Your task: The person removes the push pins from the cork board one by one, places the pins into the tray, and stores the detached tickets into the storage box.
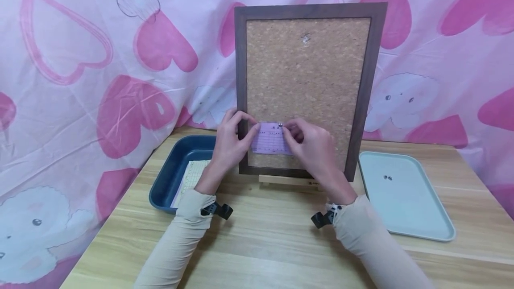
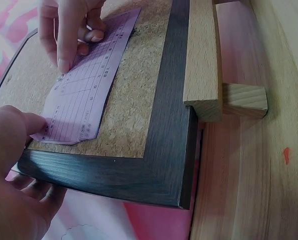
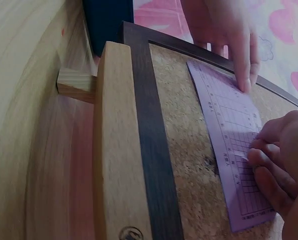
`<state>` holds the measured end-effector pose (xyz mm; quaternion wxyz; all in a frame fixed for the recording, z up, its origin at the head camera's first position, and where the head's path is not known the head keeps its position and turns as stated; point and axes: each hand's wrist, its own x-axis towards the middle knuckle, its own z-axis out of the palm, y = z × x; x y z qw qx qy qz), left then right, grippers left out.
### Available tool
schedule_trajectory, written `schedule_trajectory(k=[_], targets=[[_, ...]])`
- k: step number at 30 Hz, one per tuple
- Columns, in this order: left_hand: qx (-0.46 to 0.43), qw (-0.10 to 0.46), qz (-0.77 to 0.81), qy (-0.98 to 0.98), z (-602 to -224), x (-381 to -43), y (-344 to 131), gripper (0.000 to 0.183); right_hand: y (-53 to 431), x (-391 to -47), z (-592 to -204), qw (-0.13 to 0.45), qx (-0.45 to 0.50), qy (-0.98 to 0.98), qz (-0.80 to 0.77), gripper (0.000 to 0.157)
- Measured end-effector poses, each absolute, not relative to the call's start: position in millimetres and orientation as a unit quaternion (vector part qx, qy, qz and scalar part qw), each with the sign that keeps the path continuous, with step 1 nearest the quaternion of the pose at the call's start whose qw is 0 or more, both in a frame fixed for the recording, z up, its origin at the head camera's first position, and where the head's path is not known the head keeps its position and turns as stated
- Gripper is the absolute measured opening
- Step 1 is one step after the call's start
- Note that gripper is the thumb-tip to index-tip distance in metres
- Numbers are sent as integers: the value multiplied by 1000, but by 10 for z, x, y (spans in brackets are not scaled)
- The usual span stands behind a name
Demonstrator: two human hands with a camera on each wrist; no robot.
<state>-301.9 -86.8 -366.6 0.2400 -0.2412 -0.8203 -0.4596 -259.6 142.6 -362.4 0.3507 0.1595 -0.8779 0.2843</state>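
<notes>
A purple printed slip (image 1: 271, 139) lies against the lower left of a dark-framed cork board (image 1: 305, 79), which leans upright on a wooden stand (image 2: 203, 60). My left hand (image 1: 233, 139) grips the board's left edge, its thumb pressing the slip's upper left corner and its other fingers behind the frame. At the slip's top right, my right hand (image 1: 313, 144) pinches a small silver pin (image 1: 280, 125) against the paper. The right fingers curl over the slip in the right wrist view, where they hide the pin.
At left a dark blue bin (image 1: 160, 186) holds yellowish printed slips (image 1: 194, 173). On the right, a pale tray (image 1: 413, 208) bears small metallic pieces (image 1: 387, 177). Something small and shiny (image 1: 306, 38) sits high on the cork. A pink-patterned cloth (image 1: 80, 115) hangs behind the table.
</notes>
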Motion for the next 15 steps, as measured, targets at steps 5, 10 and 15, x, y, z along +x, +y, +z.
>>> schedule_trajectory(k=[5,10,15], targets=[[-248,243,-462,-816,-3669,-3033,-849,16,1397,-2610,-3644,376,159,-866,289,14],[-249,242,-461,-817,-3666,-3041,-845,17,1376,-2614,-3646,384,156,-864,286,18],[-245,241,-462,-818,-3674,-3039,-860,17,1328,-2618,-3653,384,149,-868,279,18]])
